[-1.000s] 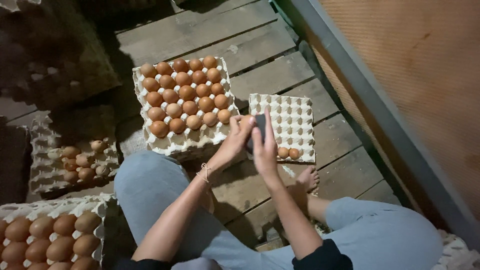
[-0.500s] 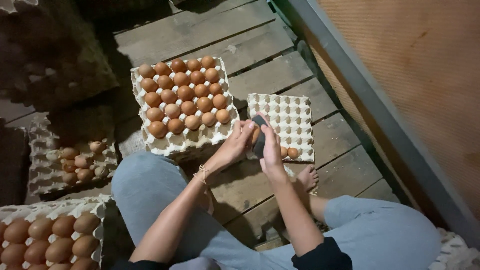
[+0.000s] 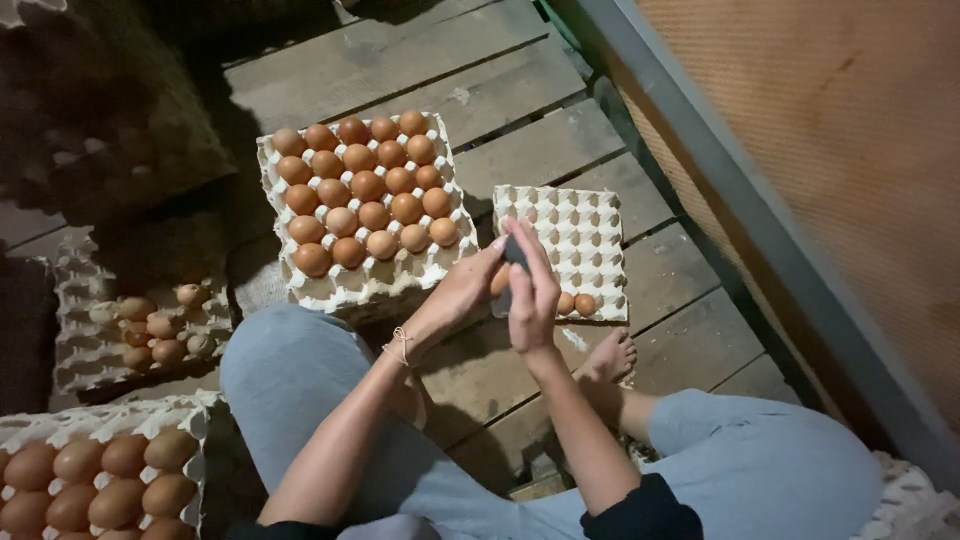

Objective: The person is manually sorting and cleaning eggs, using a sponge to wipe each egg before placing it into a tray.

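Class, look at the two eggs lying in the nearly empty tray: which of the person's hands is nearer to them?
Right. The right hand hovers just left of the two eggs in the nearly empty tray; the left hand is farther left, beyond the right hand.

A brown egg [image 3: 499, 281] sits in the left hand [image 3: 462, 292], mostly hidden: only a sliver of its shell shows between the two hands. A small dark pad [image 3: 514, 252] is pressed against the egg by the right hand [image 3: 531, 290], whose fingers lie flat and upright over it; its exact shape cannot be made out. Both are held just above the near left corner of a pale pulp tray [image 3: 590, 225] that lies flat on the plank floor [image 3: 540, 150]. Two brown eggs [image 3: 576, 303] rest in the tray's front row, just right of the hands; its other cups are bare.
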